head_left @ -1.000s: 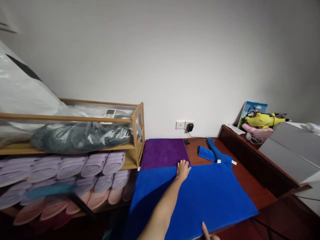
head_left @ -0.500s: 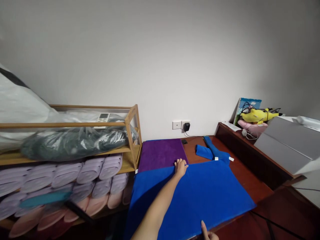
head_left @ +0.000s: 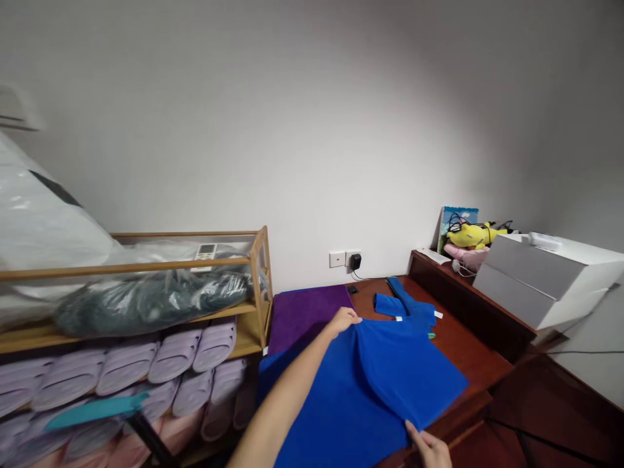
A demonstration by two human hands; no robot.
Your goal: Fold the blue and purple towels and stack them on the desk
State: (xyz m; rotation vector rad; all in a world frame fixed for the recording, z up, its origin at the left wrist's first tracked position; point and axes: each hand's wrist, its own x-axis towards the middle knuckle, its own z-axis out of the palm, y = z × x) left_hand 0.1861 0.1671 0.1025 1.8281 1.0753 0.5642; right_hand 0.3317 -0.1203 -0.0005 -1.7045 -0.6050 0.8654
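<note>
A blue cloth (head_left: 331, 403) lies across the reddish-brown wooden table (head_left: 468, 331). My left hand (head_left: 343, 320) is closed on its far edge, beside a purple cloth (head_left: 307, 312). At the near edge my right hand (head_left: 429, 448) pinches the same blue cloth between thumb and fingers. Between the two hands the cloth is raised in a fold, its right part (head_left: 414, 370) lying smooth. Smaller blue cloths (head_left: 412, 305) with white tags lie beyond the far right edge.
On the left, a wooden rack (head_left: 254, 286) holds plastic-wrapped bundles and rows of lilac slippers (head_left: 163, 361). A black plug (head_left: 355, 261) sits in the wall socket. A raised ledge at right carries a yellow plush toy (head_left: 470, 235) and a grey-white drawer box (head_left: 526, 279).
Both hands have taken hold of the blue cloth's edges and pulled up a fold, drawing its right edge leftward. The left hand was lying on the cloth before. The view has shifted slightly.
</note>
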